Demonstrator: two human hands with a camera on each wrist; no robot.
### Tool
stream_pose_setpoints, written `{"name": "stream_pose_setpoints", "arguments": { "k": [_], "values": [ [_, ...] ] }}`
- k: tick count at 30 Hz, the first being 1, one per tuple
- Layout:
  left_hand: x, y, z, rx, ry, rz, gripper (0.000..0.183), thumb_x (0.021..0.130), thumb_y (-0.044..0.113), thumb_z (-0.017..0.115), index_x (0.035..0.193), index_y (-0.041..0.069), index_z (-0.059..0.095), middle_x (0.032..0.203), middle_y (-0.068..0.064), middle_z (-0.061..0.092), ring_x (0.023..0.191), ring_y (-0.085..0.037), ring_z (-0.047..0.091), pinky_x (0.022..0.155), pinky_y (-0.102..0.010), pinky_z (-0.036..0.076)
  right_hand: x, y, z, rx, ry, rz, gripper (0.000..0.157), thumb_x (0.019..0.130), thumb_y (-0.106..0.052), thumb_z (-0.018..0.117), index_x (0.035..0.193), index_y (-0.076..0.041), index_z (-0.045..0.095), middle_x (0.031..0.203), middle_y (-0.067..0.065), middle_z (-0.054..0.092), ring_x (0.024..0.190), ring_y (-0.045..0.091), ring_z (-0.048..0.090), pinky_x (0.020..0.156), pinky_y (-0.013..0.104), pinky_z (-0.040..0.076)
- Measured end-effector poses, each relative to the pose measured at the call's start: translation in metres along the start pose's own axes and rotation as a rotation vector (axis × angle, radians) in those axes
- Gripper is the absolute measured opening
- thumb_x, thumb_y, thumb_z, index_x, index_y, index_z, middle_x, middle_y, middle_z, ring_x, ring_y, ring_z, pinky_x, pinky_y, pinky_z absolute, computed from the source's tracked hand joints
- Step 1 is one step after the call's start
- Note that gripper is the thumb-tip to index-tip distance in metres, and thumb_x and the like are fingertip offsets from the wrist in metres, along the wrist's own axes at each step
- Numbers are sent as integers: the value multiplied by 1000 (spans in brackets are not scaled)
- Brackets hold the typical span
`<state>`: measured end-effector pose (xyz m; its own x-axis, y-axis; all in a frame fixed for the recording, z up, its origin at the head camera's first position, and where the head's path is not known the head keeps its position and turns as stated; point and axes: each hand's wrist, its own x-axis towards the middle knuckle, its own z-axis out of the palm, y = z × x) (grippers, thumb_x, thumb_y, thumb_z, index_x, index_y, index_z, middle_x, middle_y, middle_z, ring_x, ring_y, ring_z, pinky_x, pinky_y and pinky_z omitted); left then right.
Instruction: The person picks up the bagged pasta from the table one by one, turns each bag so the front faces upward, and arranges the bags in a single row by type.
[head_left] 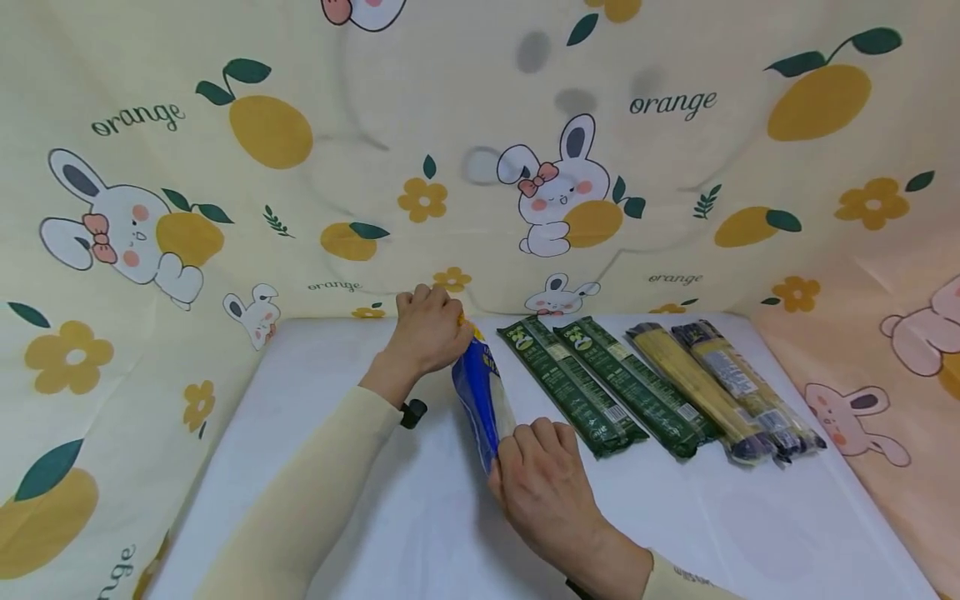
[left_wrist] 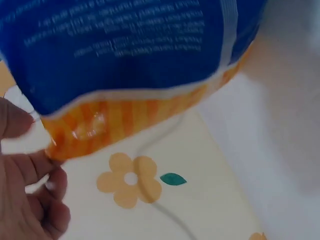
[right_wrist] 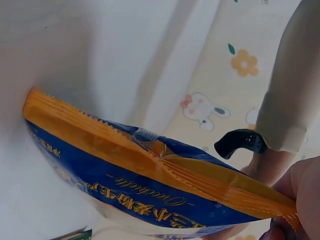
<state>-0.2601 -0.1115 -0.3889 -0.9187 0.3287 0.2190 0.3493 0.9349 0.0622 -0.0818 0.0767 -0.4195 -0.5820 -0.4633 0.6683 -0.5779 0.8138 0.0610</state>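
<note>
The blue bag (head_left: pixel 477 392) is pinched at its orange edges by the left hand (head_left: pixel 429 329) and right hand (head_left: pixel 547 483), over the white table (head_left: pixel 322 358). Soft, slippery film seems likely; the crimped seals are best gripped, though weight can hardly be judged.

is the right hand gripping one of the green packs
No, the right hand grips a corner of the blue bag.

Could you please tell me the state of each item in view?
Blue bag: held at both ends
Left hand: gripping the far end
Right hand: gripping the near end
Left green pack: lying flat, unheld
Right green pack: lying flat, unheld
Left yellow pack: lying flat, unheld
Right yellow pack: lying flat, unheld
</note>
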Motion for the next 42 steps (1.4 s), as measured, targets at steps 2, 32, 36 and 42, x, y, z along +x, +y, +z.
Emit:
{"name": "stream_pose_setpoints", "arguments": {
  "k": [2,32,36,42],
  "values": [
    [1,4,-1,14,-17,-36,48,96,58,40,92,16,62,106,-5,54,103,-29,41,93,-53,26,0,-1,1,12,12,2,22,83,-23,54,67,-11,45,64,2,36,66,26,42,68,42,34],
    [-28,-19,-5,247,-206,7,13,94,17,56,95,15,68,93,-4,53,98,-28,41,94,-57,28,-42,25,76,162,-579,341,40,93,-47,59,71,-14,57,70,-2,51,69,18,41,66,38,34],
    [-31,-24,1,245,-204,-6,11,93,17,57,94,15,68,92,-4,53,98,-28,41,96,-58,28,-38,20,81,211,-595,331,33,92,-43,61,76,-14,59,74,-2,56,72,17,45,67,36,33],
    [-36,-31,11,257,-130,31,15,97,16,53,96,13,67,93,-5,55,96,-28,43,93,-57,29,-37,20,84,237,-552,257,25,95,-30,62,75,-18,56,71,-6,50,73,16,43,69,34,31]
  ]
}}
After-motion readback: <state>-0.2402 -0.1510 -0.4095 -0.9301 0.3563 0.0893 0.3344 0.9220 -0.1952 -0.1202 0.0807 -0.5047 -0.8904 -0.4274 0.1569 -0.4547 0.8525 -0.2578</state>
